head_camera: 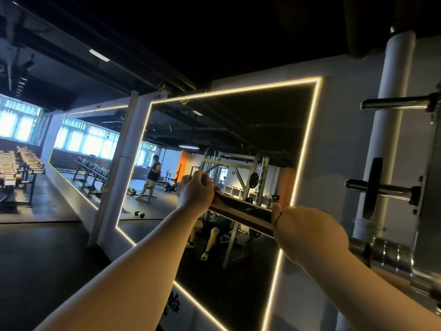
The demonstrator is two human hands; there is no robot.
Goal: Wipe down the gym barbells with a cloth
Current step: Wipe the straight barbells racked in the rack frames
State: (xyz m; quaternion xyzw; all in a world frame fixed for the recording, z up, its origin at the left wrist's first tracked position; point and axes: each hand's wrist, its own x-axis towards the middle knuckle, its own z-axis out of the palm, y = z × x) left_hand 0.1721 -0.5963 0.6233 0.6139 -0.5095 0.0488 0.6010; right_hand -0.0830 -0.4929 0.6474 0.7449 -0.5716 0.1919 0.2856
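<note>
A steel barbell sleeve (241, 215) runs from the centre of the view down to the right, where its ribbed collar (391, 255) sits by the rack. My left hand (195, 191) grips the sleeve's far end, fingers curled round it. My right hand (310, 232) grips the sleeve nearer the collar, thumb over the top. No cloth shows in either hand; anything under the palms is hidden.
A white rack upright (391, 130) with chrome pegs (393, 103) stands at the right. Behind the bar a big mirror with a lit frame (307, 139) covers the wall. Dumbbell racks (19, 166) line the far left; a loose dumbbell (139, 213) lies on the dark floor.
</note>
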